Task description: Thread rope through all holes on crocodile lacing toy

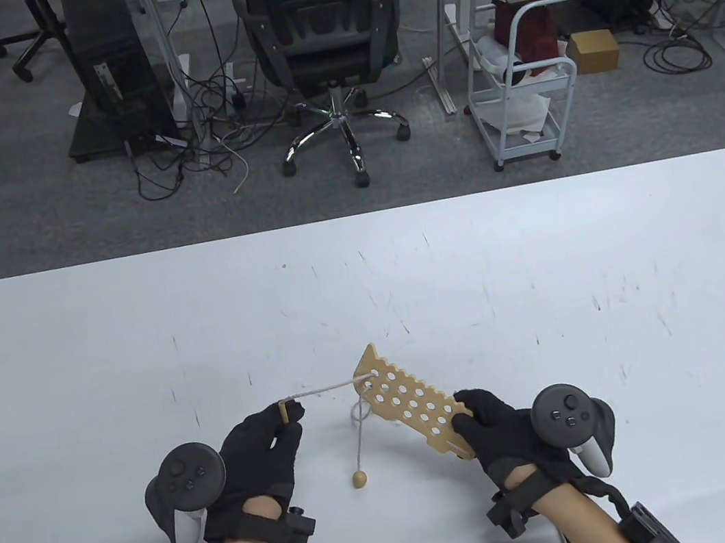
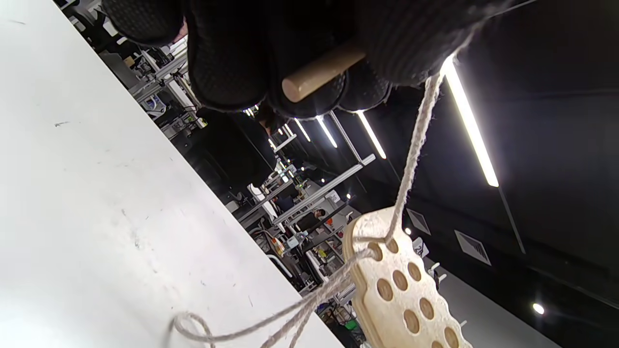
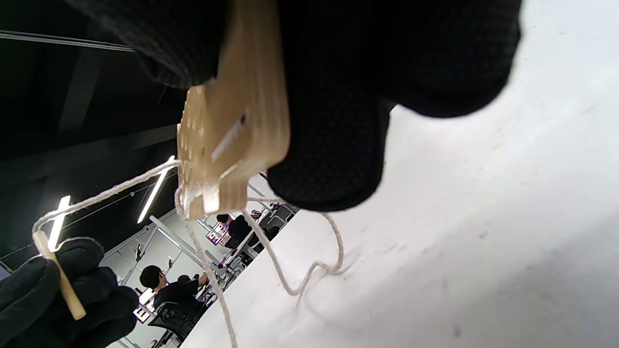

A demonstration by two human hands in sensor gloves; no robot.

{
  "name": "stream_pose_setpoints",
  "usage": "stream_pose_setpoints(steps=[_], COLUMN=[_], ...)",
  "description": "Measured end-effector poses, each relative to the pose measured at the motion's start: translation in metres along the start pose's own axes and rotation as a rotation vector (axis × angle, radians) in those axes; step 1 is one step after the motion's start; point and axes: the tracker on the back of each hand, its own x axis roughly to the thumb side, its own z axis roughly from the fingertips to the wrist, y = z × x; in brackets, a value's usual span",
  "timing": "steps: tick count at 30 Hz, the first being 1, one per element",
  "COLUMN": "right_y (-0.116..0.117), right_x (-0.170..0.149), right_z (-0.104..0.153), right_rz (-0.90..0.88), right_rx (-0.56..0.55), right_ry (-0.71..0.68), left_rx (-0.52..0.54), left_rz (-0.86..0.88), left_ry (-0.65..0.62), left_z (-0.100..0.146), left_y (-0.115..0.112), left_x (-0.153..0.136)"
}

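Observation:
The wooden crocodile lacing board (image 1: 411, 403) (image 2: 401, 285) (image 3: 232, 125), full of round holes, is held tilted above the white table (image 1: 547, 296). My right hand (image 1: 492, 423) grips its near end. My left hand (image 1: 271, 432) pinches the small wooden needle stick (image 1: 283, 412) (image 2: 319, 72) (image 3: 58, 280) to the left of the board. A taut stretch of rope (image 1: 326, 388) (image 2: 416, 145) runs from the stick to a hole at the board's far end. More rope loops below the board and ends in a wooden bead (image 1: 359, 478) on the table.
Slack rope (image 3: 300, 270) lies on the table under the board. Beyond the table's far edge stand an office chair (image 1: 323, 35), a computer tower (image 1: 112, 63) and a white cart (image 1: 519, 85).

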Motion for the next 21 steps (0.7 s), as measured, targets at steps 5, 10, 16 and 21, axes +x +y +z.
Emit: stream_pose_setpoints(steps=[5, 10, 16, 21], right_y=[-0.003, -0.006, -0.010, -0.014], right_x=[-0.003, -0.007, -0.013, -0.019], right_z=[-0.002, -0.003, -0.005, -0.006], right_rz=[-0.001, 0.007, -0.004, -0.016], right_rx=[-0.012, -0.028, -0.049, -0.070], right_ry=[0.017, 0.040, 0.085, 0.128], left_rx=[0.040, 0.076, 0.118, 0.148], left_rz=[0.023, 0.045, 0.076, 0.101], left_ry=[-0.002, -0.002, -0.002, 0.001], left_z=[0.001, 0.002, 0.003, 0.004], left_y=[0.007, 0.015, 0.022, 0.029], left_x=[0.000, -0.001, -0.003, -0.004])
